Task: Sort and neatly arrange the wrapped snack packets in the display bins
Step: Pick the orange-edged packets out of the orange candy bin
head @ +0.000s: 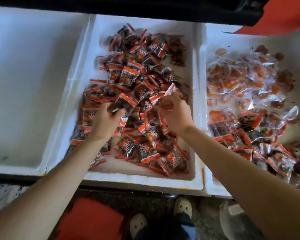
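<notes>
The middle bin (142, 181), a white foam box, holds a loose heap of red-and-dark snack packets (139, 73) spread over most of its floor. Both hands work above the near half of that heap.

The left hand (105, 122) is over the bin's left-centre. Its fingers (118, 112) are curled round a dark packet (124, 104), which stands up out of the hand with its red seal edge uppermost. It may be gripping more than one, since blur makes the bundle hard to separate.

The right hand (176, 116) is over the bin's right-centre. Its fingers (164, 103) are drawn together in a pinch on a tilted packet (171, 90), held just above the heap. The two hands are near each other but apart.

Against the middle bin's left wall sits the left bin (33, 84), also white foam. Against its right wall stands the right bin (202, 66). Orange clear-wrapped packets (232, 80) lie in its far part and stray red packets (249, 129) in its near part.

Below the middle bin's near rim, on the floor, are a pair of pale shoes (182, 207) and a red flat object (90, 219).
</notes>
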A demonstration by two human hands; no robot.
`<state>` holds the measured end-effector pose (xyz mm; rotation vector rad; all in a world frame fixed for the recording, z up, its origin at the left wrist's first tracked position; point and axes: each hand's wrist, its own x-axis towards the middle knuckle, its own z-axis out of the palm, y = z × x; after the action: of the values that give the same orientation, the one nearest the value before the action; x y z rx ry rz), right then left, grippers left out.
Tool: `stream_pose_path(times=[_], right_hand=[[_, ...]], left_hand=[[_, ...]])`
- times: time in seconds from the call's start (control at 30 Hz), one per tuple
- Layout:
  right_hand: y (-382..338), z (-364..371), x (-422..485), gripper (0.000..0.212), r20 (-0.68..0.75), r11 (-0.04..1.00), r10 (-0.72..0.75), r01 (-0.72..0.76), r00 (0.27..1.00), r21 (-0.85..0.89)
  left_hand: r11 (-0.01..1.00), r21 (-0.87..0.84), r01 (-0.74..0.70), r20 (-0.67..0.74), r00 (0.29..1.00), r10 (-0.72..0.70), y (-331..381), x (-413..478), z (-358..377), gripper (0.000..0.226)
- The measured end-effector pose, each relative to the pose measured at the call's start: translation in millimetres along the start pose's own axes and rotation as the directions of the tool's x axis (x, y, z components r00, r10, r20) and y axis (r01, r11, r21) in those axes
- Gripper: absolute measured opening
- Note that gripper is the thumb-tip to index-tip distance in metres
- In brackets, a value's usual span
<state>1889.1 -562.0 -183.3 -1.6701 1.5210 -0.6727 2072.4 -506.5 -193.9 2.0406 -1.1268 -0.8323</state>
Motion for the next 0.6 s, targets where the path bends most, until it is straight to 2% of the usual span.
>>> stream_pose_path(times=[0.1, 0.17, 0.23, 0.3, 0.4, 0.5, 0.6], right_hand=[[3.6, -4.3, 1.2, 0.034, 0.023, 0.999, -0.037, 0.037, 0.999, 0.003], [12.6, -17.2, -11.1, 0.040, 0.039, 0.998, -0.058, 0.057, 0.998, 0.012], [30.8, -39.2, -32.2, 0.038, 0.049, 0.994, -0.098, 0.100, 0.994, -0.047], [59.2, -68.8, -55.4, 0.035, 0.052, 0.975, -0.143, 0.150, 0.988, -0.165], [108.9, -119.6, -77.2, 0.038, 0.049, 0.946, -0.073, 0.085, 0.996, -0.314], [152.1, -166.9, -88.1, 0.046, 0.068, 0.908, 0.063, -0.029, 0.996, -0.417], [188.9, -198.0, -93.4, 0.063, 0.110, 0.827, 0.150, -0.064, 0.983, -0.559]], left_hand=[[0.987, 0.160, -0.031, -0.037, 0.999, 0.037, -3.1, 3.0, 4.1, 0.043], [0.948, 0.299, -0.104, -0.079, 0.988, 0.133, 3.1, -7.2, 9.6, 0.045], [0.913, 0.339, -0.227, -0.065, 0.962, 0.264, 13.0, -25.1, 20.3, 0.043], [0.881, 0.323, -0.347, -0.008, 0.929, 0.369, 25.5, -48.3, 38.3, 0.041], [0.822, 0.234, -0.519, 0.128, 0.855, 0.503, 45.5, -78.1, 77.0, 0.036], [0.798, 0.111, -0.593, 0.310, 0.783, 0.539, 66.8, -99.5, 126.2, 0.033], [0.762, 0.142, -0.632, 0.438, 0.730, 0.525, 91.9, -113.3, 172.0, 0.037]])
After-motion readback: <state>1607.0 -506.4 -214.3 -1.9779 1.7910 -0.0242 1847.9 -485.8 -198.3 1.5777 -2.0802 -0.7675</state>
